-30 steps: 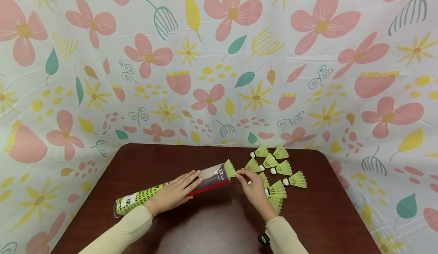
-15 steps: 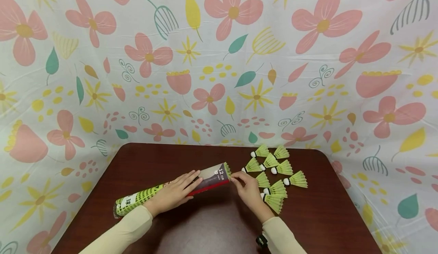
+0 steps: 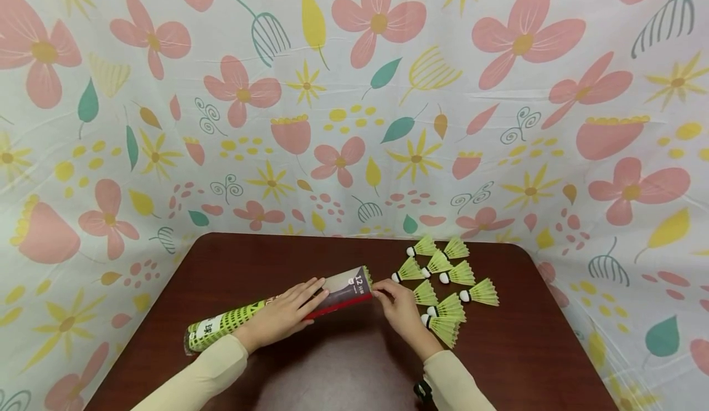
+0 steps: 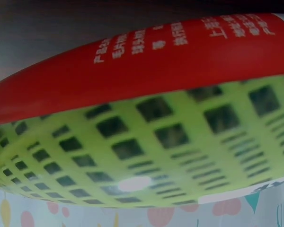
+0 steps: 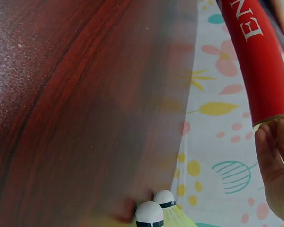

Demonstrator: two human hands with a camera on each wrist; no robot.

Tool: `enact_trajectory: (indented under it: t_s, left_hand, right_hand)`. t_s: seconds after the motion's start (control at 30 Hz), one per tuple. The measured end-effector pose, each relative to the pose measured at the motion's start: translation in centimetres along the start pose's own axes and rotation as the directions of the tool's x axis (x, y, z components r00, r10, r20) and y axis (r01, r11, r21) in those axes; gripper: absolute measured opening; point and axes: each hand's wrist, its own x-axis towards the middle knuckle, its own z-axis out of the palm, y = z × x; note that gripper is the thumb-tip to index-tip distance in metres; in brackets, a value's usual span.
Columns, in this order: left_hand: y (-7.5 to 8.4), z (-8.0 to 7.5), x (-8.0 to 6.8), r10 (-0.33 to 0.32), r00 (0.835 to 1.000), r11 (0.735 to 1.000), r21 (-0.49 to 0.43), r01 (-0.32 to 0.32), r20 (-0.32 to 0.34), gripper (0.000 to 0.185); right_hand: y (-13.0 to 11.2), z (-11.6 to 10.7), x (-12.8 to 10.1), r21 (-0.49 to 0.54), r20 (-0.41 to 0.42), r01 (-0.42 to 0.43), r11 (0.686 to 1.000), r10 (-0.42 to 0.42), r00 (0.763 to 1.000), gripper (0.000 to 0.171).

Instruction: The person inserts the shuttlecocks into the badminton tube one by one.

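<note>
A printed shuttlecock tube (image 3: 346, 288) lies slanted on the table, red, grey and green; its red side and green mesh pattern fill the left wrist view. My left hand (image 3: 285, 312) grips it around the middle from above. At the tube's right-hand mouth, only the green skirt edge of a shuttlecock (image 3: 368, 277) shows; the rest is hidden inside. My right hand (image 3: 401, 312) has thumb and bent fingers pinching at that edge. In the right wrist view, the right hand's fingertips (image 5: 262, 135) are right at the mouth, below the red wall.
Several green shuttlecocks with white heads lie right of the tube, the nearest shuttlecock (image 3: 443, 330) close beside my right wrist. A small black object (image 3: 423, 391) shows beside the right sleeve. The brown table (image 3: 515, 349) backs onto a flower-printed cloth (image 3: 343, 214).
The shuttlecock at the mouth has slid leftward into the tube until only its skirt edge shows. My right hand has followed it left to the rim; my left hand keeps its hold.
</note>
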Motion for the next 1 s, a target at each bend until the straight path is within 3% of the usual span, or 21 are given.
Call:
enact_trajectory:
  t_s: [0.3,0.7,1.0]
  left_hand:
    - [0.15,-0.25,0.07,0.004,1.0,1.0,0.005,-0.004,-0.012,0.093]
    - [0.23,-0.28,-0.12,0.015,1.0,1.0,-0.017,-0.015,0.002,0.073]
    - [0.11,-0.19,-0.3,0.001,1.0,1.0,0.0,-0.001,-0.006,0.092]
  right_hand:
    - [-0.18,-0.14,0.33,-0.014,0.052,-0.047,0.999,0.048,0.997,0.016]
    - [0.17,-0.12,0.24,0.044,0.096,-0.118,0.992,0.114,0.989,0.016]
    - [0.41,-0.82,0.09,0.094,0.131,-0.172,0.981,0.16,0.978,0.01]
